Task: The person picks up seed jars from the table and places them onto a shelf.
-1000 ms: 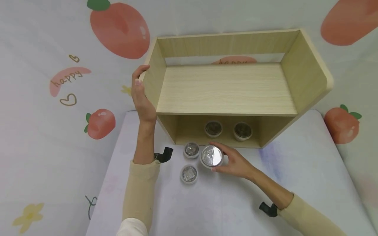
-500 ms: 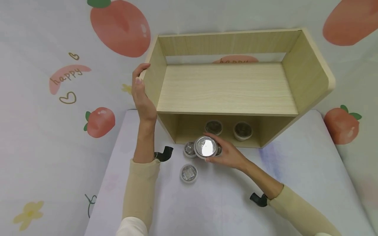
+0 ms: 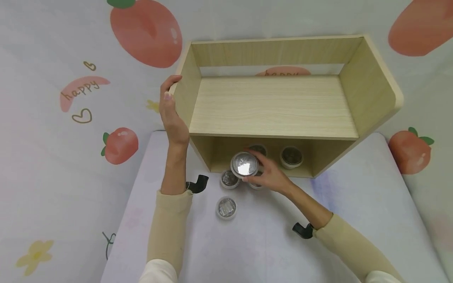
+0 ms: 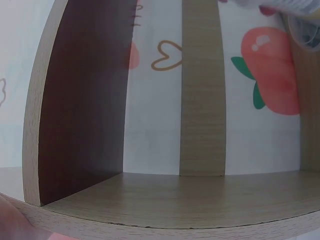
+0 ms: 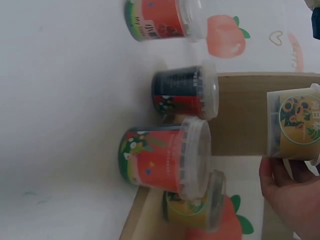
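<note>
Lidded cup point(image 3: 240, 169): held up off the table point(image 3: 247, 247), in front of the lower compartment of a wooden shelf point(image 3: 272, 106); its shiny lid point(image 3: 243, 160) is turned upward, and a yellow label point(image 5: 300, 122) is shown on its side.
Right hand point(image 3: 269, 176): cup pinched at the side between thumb and fingers.
Left hand point(image 3: 174, 122): shelf's left edge gripped, fingers curled round it.
Lower compartment: two similar cups point(image 3: 291, 156) are contained, side by side, apart.
Table: three more cups point(image 3: 226, 208) are stood near the shelf, one partly hidden by the right hand.
</note>
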`<state>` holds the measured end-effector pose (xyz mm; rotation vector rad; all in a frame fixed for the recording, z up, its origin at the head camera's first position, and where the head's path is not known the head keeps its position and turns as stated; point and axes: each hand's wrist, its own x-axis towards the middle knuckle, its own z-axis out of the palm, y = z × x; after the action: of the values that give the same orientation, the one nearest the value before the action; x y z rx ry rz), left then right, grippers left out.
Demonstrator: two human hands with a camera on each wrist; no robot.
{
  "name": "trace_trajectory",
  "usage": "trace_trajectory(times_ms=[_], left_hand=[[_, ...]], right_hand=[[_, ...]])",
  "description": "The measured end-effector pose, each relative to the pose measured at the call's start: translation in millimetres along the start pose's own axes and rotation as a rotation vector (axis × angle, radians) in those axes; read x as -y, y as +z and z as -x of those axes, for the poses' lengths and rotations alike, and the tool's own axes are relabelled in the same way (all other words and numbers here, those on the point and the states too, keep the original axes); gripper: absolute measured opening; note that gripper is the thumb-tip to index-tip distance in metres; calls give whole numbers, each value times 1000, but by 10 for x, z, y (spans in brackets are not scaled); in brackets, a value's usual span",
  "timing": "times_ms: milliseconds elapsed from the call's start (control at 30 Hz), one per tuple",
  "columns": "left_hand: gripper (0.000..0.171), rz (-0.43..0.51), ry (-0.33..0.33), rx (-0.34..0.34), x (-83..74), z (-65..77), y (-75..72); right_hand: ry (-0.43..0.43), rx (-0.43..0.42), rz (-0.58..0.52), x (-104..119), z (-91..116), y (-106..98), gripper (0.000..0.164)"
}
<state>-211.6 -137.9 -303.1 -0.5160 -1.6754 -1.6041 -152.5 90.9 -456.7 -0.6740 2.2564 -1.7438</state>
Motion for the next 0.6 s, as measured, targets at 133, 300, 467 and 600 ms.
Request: trace_trajectory(times_ms=[133,300,467,600], left_hand=[[46,-4,-2,9,-3,-8,13],[46,-9,-11,4,-16,1,6],[47,-22,-17,1,-23,3,-9],[47,-8,-19,-2,-22,4,-6]], right_hand=[[0,-30,41,124,-47,-7,77],[-16,-36,108,80,-140,11,80],[-32,-46,115,-175,-299,46,81],[-34,-64,134,-305,-395,86,81]])
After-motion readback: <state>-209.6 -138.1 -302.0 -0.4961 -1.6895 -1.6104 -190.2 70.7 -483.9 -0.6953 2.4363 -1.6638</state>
